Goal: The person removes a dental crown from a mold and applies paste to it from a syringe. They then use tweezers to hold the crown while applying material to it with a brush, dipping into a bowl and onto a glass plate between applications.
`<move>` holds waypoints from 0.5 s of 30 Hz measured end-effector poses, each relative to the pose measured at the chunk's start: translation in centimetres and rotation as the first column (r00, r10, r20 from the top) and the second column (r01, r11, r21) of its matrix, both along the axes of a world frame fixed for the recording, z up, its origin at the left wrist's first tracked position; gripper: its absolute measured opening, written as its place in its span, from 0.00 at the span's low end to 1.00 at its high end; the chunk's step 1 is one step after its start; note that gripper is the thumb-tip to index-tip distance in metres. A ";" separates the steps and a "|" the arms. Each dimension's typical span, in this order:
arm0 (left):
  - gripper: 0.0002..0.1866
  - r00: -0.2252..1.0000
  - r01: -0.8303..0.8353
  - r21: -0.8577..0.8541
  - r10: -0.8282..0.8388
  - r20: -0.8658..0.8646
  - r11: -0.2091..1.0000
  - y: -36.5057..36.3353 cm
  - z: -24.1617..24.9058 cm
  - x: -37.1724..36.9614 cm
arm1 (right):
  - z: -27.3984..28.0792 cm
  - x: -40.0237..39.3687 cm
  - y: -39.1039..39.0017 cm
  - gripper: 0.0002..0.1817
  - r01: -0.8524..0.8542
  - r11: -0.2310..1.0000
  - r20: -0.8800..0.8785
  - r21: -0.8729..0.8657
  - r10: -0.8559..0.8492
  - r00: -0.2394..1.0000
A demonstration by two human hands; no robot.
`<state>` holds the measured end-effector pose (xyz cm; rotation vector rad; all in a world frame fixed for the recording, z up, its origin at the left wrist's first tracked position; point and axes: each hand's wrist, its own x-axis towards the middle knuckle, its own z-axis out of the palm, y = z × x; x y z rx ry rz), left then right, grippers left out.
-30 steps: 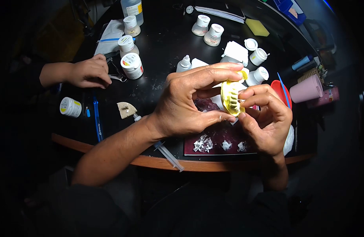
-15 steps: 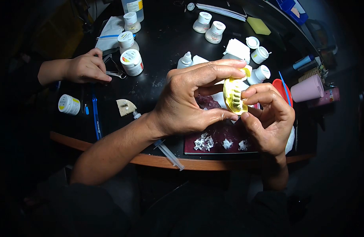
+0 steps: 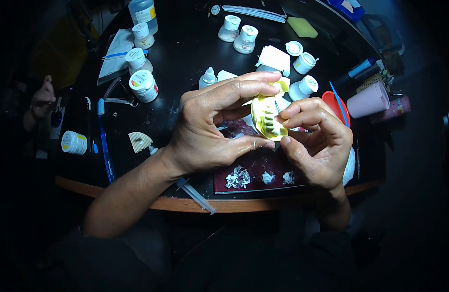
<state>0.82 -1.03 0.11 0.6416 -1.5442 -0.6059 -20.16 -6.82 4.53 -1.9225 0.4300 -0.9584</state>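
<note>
While a broad black surface (image 3: 180,48) spreads beneath everything, a dark red slab (image 3: 253,174) lies near its front edge, bearing white clumps (image 3: 238,177); above that slab the person's left hand (image 3: 202,119) holds up a yellow toothed cast (image 3: 265,117), its fingers (image 3: 248,89) over the top and its thumb below, clamped on the rim; the right hand (image 3: 319,138) faces it, fingers (image 3: 307,116) bent, their tips and the thumb grasping the cast's right edge; something thin (image 3: 277,106) shows by the right index fingertip, too small to name. Another person's hand (image 3: 43,100) hovers at the far left, well apart; a clear bottle (image 3: 144,15) with a yellow-marked label stands at the back left; a blue toothbrush (image 3: 105,146) lies on the left; a syringe (image 3: 196,197) overhangs the wooden front edge; a pink cup (image 3: 368,100) lies tilted beside a red dish (image 3: 334,103) on the right; a white jar (image 3: 143,86) with a red-and-yellow label sits behind the left forearm; smaller comes a beige ridged block (image 3: 139,141) near the syringe.
</note>
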 end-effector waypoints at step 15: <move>0.33 0.996 -0.025 0.024 0.027 -0.082 0.999 0.0 0.1 -0.5 | 0.1 0.1 -0.1 0.09 0.011 0.999 -0.059 -0.052 -0.014 0.998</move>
